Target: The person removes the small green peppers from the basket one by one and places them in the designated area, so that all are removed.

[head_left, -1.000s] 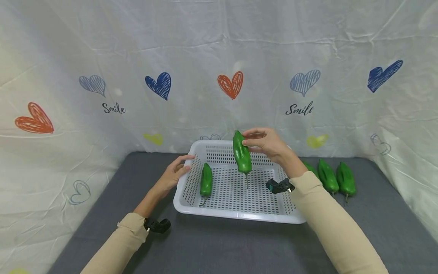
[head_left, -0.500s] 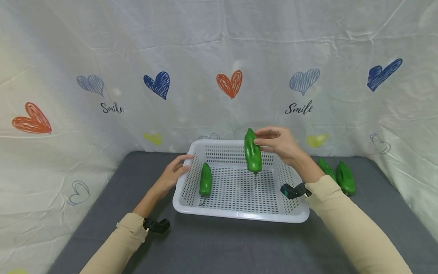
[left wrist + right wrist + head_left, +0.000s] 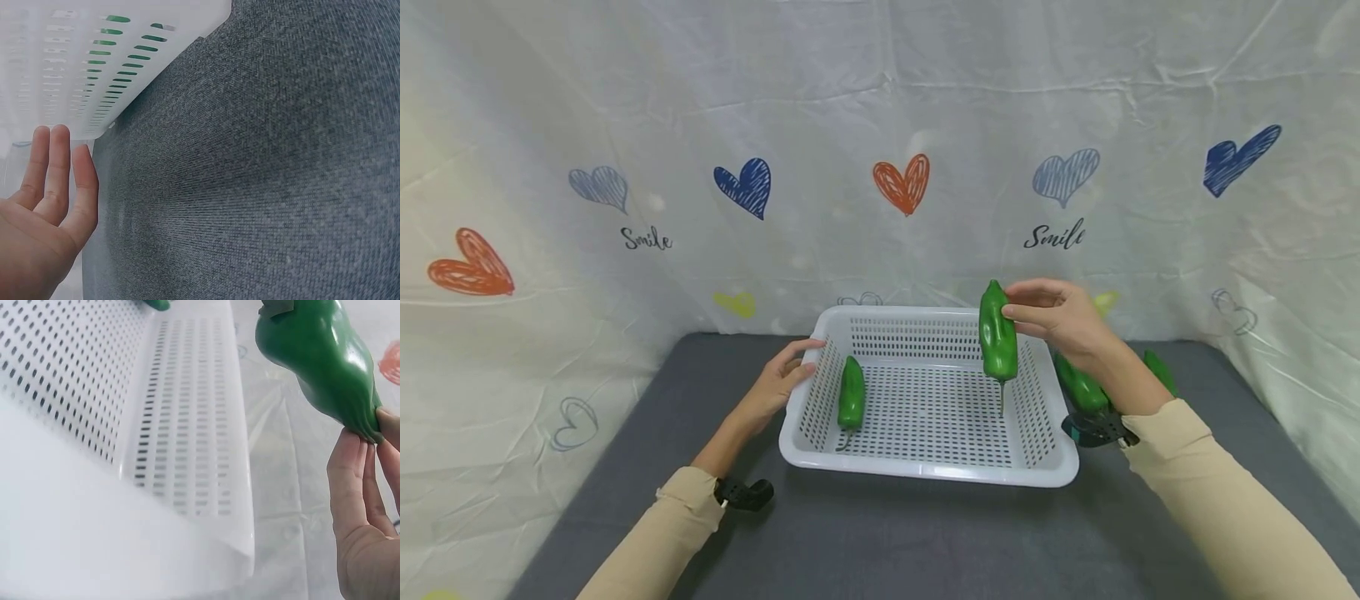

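My right hand (image 3: 1063, 321) pinches a long green pepper (image 3: 998, 337) between thumb and fingertips near its pointed end. It hangs stem-down over the right part of a white perforated plastic basket (image 3: 925, 473). The right wrist view shows that grip on the pepper's (image 3: 331, 359) narrow tip, beside the basket's wall. Another green pepper (image 3: 852, 394) lies in the basket along its left side. My left hand (image 3: 775, 379) rests its fingers on the left rim; in the left wrist view its fingers (image 3: 58, 162) are nearly straight against the outer wall.
On the dark grey tablecloth (image 3: 880, 542), to the right of the basket, lie more green peppers (image 3: 1081, 385), partly hidden by my right forearm. A pale curtain (image 3: 820, 83) printed with hearts hangs behind the table.
My right hand has carried the pepper rightward, from above the basket's middle to near its right wall. The left hand and the basket have stayed in place.
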Motion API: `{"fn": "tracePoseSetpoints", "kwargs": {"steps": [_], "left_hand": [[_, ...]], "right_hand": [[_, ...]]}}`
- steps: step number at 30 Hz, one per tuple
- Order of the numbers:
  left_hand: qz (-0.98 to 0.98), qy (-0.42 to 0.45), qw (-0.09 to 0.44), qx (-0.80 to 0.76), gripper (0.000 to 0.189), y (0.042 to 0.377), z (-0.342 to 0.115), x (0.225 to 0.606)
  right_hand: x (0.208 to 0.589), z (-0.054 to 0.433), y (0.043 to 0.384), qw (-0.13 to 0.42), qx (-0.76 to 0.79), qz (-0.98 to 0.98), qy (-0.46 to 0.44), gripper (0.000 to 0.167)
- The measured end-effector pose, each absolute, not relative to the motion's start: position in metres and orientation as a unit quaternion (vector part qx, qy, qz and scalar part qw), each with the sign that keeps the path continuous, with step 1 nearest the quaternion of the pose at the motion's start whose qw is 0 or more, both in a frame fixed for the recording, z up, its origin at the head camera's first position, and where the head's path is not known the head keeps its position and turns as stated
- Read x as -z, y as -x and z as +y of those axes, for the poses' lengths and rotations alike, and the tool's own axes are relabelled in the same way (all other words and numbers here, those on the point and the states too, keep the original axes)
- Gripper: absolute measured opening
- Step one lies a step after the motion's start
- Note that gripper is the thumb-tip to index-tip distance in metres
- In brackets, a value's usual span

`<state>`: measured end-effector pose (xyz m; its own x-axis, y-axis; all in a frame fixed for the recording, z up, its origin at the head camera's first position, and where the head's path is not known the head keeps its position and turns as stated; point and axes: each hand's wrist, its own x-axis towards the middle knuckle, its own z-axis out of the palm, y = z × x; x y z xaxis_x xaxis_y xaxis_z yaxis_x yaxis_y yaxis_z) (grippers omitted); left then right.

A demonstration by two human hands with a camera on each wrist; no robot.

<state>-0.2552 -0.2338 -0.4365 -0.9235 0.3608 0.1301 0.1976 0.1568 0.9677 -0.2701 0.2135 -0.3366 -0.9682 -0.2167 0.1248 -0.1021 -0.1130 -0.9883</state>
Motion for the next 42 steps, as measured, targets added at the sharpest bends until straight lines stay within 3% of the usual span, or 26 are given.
{"fn": "tracePoseSetpoints", "kwargs": {"steps": [10,19,34,42], "left_hand": [[0.755,-0.177,0.070,-0.627,0.044,0.254,-0.235,0.439],[0.750,-0.183,0.073,-0.631,0.045,0.254,-0.235,0.438],[0.753,-0.173,0.072,-0.631,0.043,0.254,-0.233,0.436],[0.757,-0.175,0.071,-0.625,0.043,0.254,-0.234,0.437]], "right_hand": [[0.332,0.256,0.257,0.028,0.763,0.636,0.110,0.023],[0.334,0.304,0.244,-0.016,0.754,0.652,0.073,0.025],[0.369,0.381,0.219,0.002,0.757,0.647,0.093,0.033],[0.391,0.408,0.212,-0.015,0.704,0.706,0.072,0.031]]}}
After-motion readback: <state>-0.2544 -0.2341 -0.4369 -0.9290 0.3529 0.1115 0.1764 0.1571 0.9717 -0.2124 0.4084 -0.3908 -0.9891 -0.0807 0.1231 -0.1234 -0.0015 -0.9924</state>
